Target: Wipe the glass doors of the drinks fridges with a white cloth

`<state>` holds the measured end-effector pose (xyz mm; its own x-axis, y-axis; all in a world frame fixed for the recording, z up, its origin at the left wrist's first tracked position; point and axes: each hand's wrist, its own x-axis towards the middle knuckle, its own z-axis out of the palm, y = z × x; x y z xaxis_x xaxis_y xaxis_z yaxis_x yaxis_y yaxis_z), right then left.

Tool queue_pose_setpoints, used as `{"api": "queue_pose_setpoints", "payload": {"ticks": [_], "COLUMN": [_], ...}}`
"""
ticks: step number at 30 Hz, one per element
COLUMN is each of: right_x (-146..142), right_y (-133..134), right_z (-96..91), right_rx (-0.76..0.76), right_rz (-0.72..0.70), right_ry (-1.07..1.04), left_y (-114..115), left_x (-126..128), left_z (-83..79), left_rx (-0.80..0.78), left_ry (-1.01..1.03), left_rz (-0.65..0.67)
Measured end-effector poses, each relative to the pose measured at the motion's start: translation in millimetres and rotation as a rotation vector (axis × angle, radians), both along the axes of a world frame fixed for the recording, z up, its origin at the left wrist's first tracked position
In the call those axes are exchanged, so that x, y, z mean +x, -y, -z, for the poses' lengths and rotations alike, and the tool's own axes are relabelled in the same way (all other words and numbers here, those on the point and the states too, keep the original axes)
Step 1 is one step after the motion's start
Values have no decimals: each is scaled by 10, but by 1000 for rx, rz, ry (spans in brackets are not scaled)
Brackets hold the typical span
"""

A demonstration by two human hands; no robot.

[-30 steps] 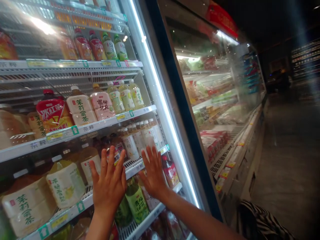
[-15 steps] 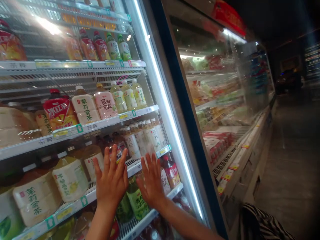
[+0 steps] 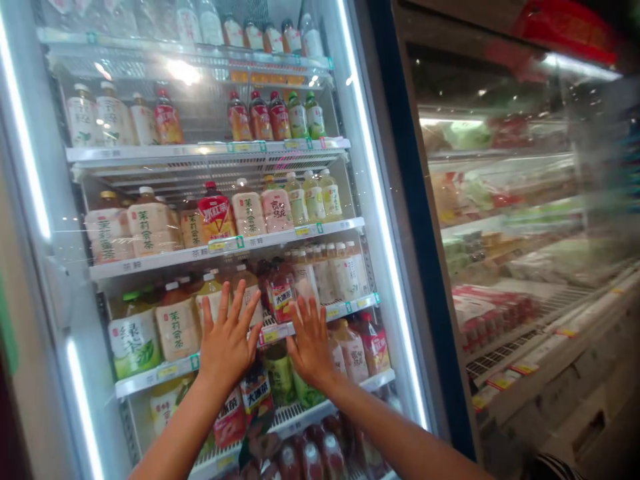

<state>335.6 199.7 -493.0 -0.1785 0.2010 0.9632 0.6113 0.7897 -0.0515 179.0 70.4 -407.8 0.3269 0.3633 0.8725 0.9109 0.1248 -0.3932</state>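
Observation:
My left hand [image 3: 227, 341] lies flat with spread fingers on the glass door [image 3: 380, 220] of a drinks fridge. Close to its right, my right hand [image 3: 311, 341] also presses flat against the same glass, fingers stretched upward. Both hands hold nothing. Behind the glass at hand height stand large tea bottles [image 3: 175, 327] and a red-labelled bottle [image 3: 280, 293] on a wire shelf [image 3: 165, 368]. Green and red bottles [image 3: 280, 377] sit on the shelf below the hands.
Upper shelves [image 3: 210, 148] carry several more bottled drinks. A dark blue frame post [image 3: 425, 267] separates this fridge from an open chiller [image 3: 525, 280] with packaged food on the right. A lit white strip [image 3: 25, 147] runs down the left door edge.
The view has swung left and pulled back, showing the whole door and its left edge. Both hands remain flat on the glass, side by side.

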Motion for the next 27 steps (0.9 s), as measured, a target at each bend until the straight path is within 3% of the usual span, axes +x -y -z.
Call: {"api": "queue_pose_setpoints", "payload": {"ticks": [2, 3, 4, 8, 9, 10, 12, 15, 17, 19, 22, 24, 25, 27], "right_x": [-91, -146, -209, -470, -519, -556, -593, -586, -599, -670, -859, -966, -998, -1007], "right_y": [87, 95, 83, 14, 25, 53, 141, 285, 341, 355, 352, 382, 412, 493], "right_z": [137, 36, -172, -1352, -1516, -1566, -1340, -643, -421, -596, -1262, -1517, -1497, -1162], "right_rx": [21, 38, 56, 136, 148, 152, 146, 144, 161, 177, 203, 202, 193, 178], "right_rz": [-24, -25, -20, 1, 2, -1, -12, -39, -44, -39, -31, -23, -21, -34], "right_ry": [69, 75, 62, -23, -34, -39, -18, 120, 192, 184, 109, 66, 54, 81], "left_y": [124, 168, 202, 306, 330, 355, 398, 431, 427, 408, 379, 367, 364, 364], "left_x": [-197, -280, -350, -510, -533, -555, -608, -715, -784, -829, -851, -855, -861, -885], "left_z": [-46, -82, -127, -341, -377, -397, -382, -271, -202, -180, -228, -258, -257, -215], "left_rx": [15, 24, 36, 94, 110, 124, 142, 126, 108, 102, 116, 135, 144, 147], "left_ry": [-14, -26, -40, -89, -90, -85, -66, -60, -66, -62, -36, -10, 5, 31], "left_rz": [-14, -23, -33, -78, -86, -93, -101, -87, -74, -76, -95, -99, -99, -98]}}
